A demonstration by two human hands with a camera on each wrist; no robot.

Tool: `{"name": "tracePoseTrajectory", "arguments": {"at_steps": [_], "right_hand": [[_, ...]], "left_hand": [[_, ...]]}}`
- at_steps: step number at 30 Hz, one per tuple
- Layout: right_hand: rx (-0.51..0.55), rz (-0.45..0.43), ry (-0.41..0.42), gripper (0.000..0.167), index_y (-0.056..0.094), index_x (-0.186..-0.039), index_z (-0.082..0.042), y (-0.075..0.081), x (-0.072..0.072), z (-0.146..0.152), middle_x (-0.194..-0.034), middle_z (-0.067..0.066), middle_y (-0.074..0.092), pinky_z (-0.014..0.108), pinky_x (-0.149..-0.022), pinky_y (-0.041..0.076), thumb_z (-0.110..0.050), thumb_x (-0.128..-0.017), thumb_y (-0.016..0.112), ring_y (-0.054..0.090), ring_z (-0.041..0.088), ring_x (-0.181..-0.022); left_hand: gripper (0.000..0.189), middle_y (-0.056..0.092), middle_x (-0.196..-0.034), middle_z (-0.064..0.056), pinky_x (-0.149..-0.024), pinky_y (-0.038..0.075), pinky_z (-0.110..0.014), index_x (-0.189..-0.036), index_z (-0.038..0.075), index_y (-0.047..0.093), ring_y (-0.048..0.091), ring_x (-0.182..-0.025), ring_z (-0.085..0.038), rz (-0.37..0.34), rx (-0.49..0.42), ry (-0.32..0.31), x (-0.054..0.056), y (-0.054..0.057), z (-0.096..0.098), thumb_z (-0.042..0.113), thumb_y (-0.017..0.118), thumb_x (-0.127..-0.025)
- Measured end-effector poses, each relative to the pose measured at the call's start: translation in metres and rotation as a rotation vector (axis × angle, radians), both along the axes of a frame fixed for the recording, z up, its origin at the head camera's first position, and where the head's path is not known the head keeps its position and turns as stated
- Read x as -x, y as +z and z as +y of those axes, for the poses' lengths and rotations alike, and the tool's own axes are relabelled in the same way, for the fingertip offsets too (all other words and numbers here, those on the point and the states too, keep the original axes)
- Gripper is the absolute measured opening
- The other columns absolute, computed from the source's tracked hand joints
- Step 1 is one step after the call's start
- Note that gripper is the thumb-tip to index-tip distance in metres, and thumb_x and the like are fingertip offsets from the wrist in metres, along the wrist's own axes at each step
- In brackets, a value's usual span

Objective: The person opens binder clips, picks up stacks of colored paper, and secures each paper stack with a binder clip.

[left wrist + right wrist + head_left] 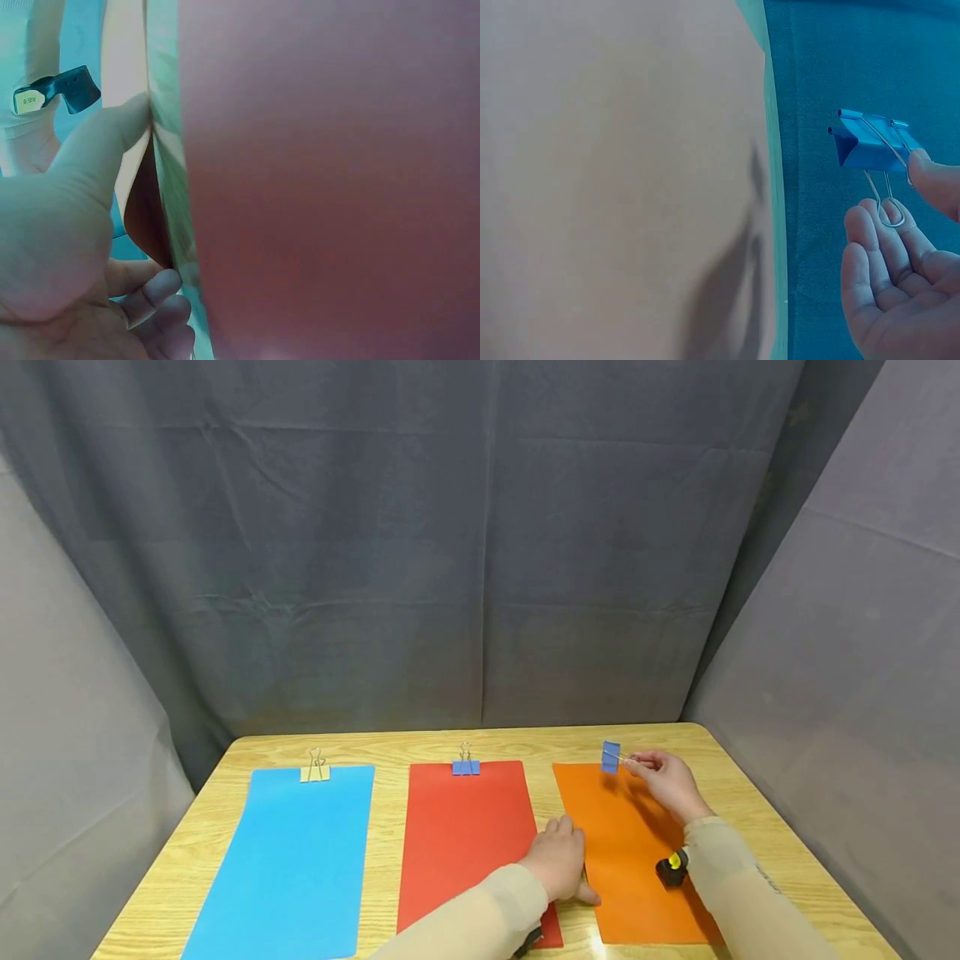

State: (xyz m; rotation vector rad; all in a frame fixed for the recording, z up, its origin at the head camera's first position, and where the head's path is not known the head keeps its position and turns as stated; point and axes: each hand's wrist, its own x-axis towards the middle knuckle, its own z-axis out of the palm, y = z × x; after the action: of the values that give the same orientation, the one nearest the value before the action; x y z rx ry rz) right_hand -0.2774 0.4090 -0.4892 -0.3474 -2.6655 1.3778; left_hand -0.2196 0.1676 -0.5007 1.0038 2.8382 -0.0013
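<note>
My right hand [670,783] holds a blue binder clip [611,757] above the far edge of the orange paper [630,860]. In the right wrist view, the thumb rests on one wire handle of the clip [874,142] while the fingertips touch the other. At the near left side of the orange paper is my left hand [558,860], its thumb and fingers set apart on the long edge. Between them, the left wrist view shows that edge bowed up [146,206]. Beside the left hand lies red paper [465,835].
A second blue binder clip [466,767] sits on the red paper's far edge. Left of that lies blue paper [292,860] with a yellow binder clip [315,773]. The wooden table [386,827] meets grey cloth [360,568] behind and at the sides.
</note>
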Motion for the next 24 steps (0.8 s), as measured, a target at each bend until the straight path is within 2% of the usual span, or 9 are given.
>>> {"name": "tracePoseTrajectory", "arguments": {"at_steps": [6,11,13,19,22,24], "right_hand": [[0.023,-0.034,-0.004,0.051,0.059,-0.136,0.003,0.001,-0.002,0.001,-0.133,0.024,0.060,0.038,-0.095,0.053,-0.036,-0.104,0.063,0.061,0.036,-0.115],[0.034,-0.037,-0.001,0.053,0.058,-0.138,0.004,0.002,-0.001,0.003,-0.135,0.025,0.060,0.045,-0.101,0.053,-0.037,-0.104,0.062,0.062,0.037,-0.117],[0.036,-0.037,0.002,0.055,0.057,-0.138,0.004,0.002,-0.001,0.003,-0.135,0.025,0.059,0.047,-0.102,0.053,-0.039,-0.104,0.062,0.062,0.038,-0.118],[0.038,-0.045,0.003,0.057,0.057,-0.138,0.005,0.002,-0.002,0.005,-0.136,0.025,0.059,0.047,-0.102,0.053,-0.040,-0.103,0.062,0.063,0.038,-0.118],[0.041,-0.042,0.000,0.056,0.057,-0.137,0.005,0.003,-0.002,0.005,-0.136,0.025,0.059,0.046,-0.102,0.054,-0.040,-0.104,0.062,0.064,0.039,-0.118],[0.041,-0.039,-0.001,0.055,0.057,-0.137,0.005,0.003,-0.002,0.005,-0.136,0.025,0.059,0.047,-0.102,0.054,-0.039,-0.104,0.062,0.064,0.039,-0.118]], "left_hand": [[0.078,0.042,-0.106,0.002,-0.074,0.041,-0.020,-0.123,0.014,0.059,0.037,-0.090,-0.012,-0.055,-0.004,0.000,-0.002,0.007,0.000,0.074,0.076,-0.076],[0.075,0.041,-0.105,0.001,-0.075,0.040,-0.021,-0.120,0.013,0.058,0.037,-0.090,-0.013,-0.076,-0.018,-0.007,-0.004,0.011,-0.001,0.072,0.078,-0.076],[0.075,0.041,-0.105,0.001,-0.077,0.041,-0.021,-0.118,0.014,0.059,0.038,-0.090,-0.013,-0.071,-0.025,0.003,-0.005,0.012,-0.001,0.072,0.079,-0.075],[0.090,0.044,-0.112,-0.001,-0.081,0.045,-0.020,-0.128,0.013,0.058,0.042,-0.097,-0.014,-0.033,0.008,0.026,-0.006,0.009,0.002,0.078,0.079,-0.069],[0.085,0.044,-0.114,-0.002,-0.079,0.046,-0.020,-0.126,0.014,0.061,0.043,-0.096,-0.015,-0.070,0.001,0.056,-0.002,0.011,0.004,0.079,0.075,-0.073],[0.081,0.045,-0.114,-0.004,-0.078,0.047,-0.021,-0.126,0.012,0.062,0.043,-0.095,-0.016,-0.109,-0.039,0.089,0.002,0.016,0.004,0.077,0.072,-0.078]]}}
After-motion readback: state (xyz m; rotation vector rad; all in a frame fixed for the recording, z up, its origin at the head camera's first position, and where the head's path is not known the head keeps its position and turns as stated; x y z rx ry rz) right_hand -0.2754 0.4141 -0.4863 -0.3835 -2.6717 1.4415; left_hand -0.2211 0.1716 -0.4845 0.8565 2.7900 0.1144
